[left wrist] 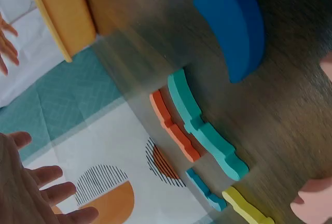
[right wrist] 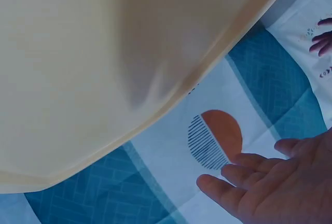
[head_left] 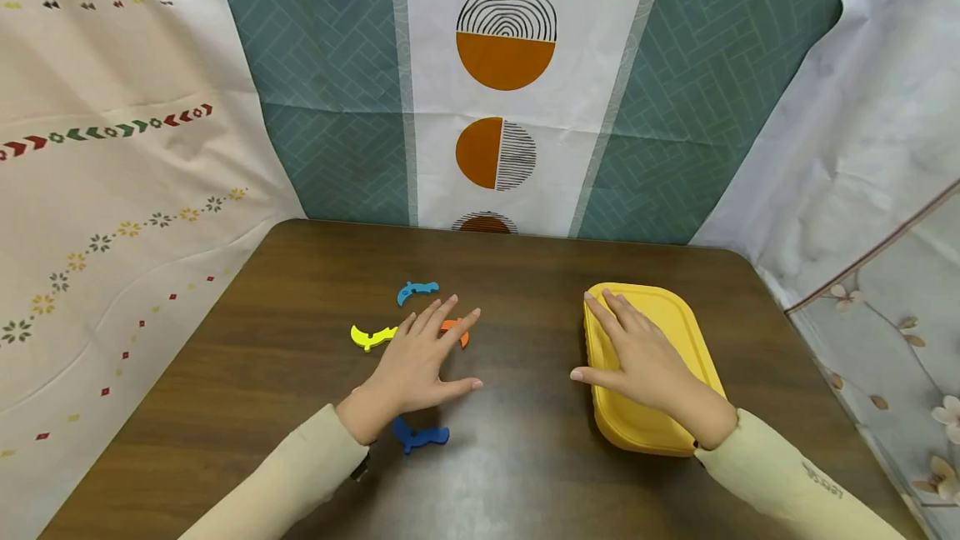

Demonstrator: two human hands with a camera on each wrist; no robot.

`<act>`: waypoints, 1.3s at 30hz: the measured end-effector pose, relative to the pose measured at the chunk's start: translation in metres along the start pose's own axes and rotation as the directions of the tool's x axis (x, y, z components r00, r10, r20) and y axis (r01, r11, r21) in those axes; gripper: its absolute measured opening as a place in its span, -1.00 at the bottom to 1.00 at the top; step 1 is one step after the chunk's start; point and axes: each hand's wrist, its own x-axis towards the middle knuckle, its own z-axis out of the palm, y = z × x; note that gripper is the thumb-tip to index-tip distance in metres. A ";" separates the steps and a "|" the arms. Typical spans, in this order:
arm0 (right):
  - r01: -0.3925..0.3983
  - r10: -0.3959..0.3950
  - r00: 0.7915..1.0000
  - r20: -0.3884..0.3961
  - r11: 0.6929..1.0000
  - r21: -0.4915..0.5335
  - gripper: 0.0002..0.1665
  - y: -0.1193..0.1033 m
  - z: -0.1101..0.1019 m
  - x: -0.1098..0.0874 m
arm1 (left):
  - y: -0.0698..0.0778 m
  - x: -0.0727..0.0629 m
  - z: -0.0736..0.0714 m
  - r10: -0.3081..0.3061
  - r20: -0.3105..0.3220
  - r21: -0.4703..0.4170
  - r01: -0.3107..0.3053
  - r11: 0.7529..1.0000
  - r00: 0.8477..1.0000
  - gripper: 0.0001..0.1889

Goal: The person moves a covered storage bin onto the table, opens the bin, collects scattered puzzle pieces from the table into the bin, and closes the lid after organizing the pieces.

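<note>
My left hand [head_left: 420,365] is held over several small curved, notched pieces, its fingers straight and spread, holding nothing. Around it in the head view lie a light blue piece [head_left: 416,292], a yellow one [head_left: 372,337], an orange one [head_left: 459,332] and a dark blue one [head_left: 420,437]. A teal piece [left wrist: 207,136] and part of a pink one [left wrist: 314,200] show in the left wrist view; the hand covers them in the head view. My right hand [head_left: 645,357], fingers spread, is over a yellow box [head_left: 686,332] with its lid on. A shadow falls on the lid [right wrist: 78,79].
The brown wooden table [head_left: 517,290] has rounded far corners. A patterned curtain [head_left: 330,90] hangs along its back edge, with pale printed cloth [head_left: 127,207] on the left and white cloth [head_left: 840,190] on the right. The box stands near the table's right side.
</note>
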 end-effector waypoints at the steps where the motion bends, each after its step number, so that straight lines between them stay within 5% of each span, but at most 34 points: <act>1: -0.003 0.003 1.000 -0.001 1.000 0.000 0.18 0.001 0.000 -0.001 | 0.001 0.000 0.001 0.002 0.000 -0.008 -0.002 1.000 1.000 -0.10; 10: -0.058 0.058 0.998 -0.021 0.998 0.002 0.15 0.009 -0.002 -0.008 | 0.011 0.002 0.005 0.025 -0.025 -0.072 -0.027 0.997 0.999 -0.10; 22: -0.111 0.111 0.994 -0.020 0.993 0.032 0.10 0.020 -0.006 -0.017 | 0.020 0.006 0.012 -0.050 0.020 -0.192 0.053 0.980 0.999 -0.06; 33: -0.169 0.171 0.984 -0.044 0.984 0.057 0.07 0.032 -0.005 -0.028 | 0.033 0.007 0.014 -0.139 0.115 -0.427 0.175 0.887 0.984 -0.07; 39: -0.221 0.223 0.974 -0.026 0.972 0.080 0.08 0.038 -0.009 -0.034 | 0.039 0.007 0.017 -0.174 0.130 -0.555 0.217 0.803 0.976 -0.09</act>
